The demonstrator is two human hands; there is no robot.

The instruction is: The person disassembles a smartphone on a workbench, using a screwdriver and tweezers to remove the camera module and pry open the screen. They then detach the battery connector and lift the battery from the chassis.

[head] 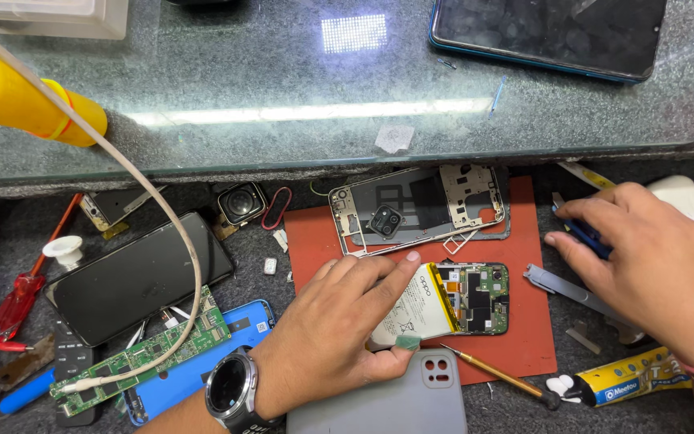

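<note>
An opened phone (467, 299) lies on a red mat (524, 241), its white battery (413, 309) and green circuit board exposed. My left hand (339, 321), with a wristwatch on the wrist, rests on the battery, fingers flat and thumb by a green tab at its lower edge. My right hand (644, 257) is at the right edge of the mat, fingers closed around a small blue tool (581, 233). A phone frame (419, 209) with a camera module lies at the back of the mat.
A black phone (134, 277), a blue back cover (202, 366) and a green circuit board (146, 354) lie left. A grey case (395, 402), screwdriver (496, 374), metal tweezers (568, 288) and glue tube (632, 376) sit near the front. A dark phone (548, 32) and yellow handle (18, 96) rest on the glass shelf.
</note>
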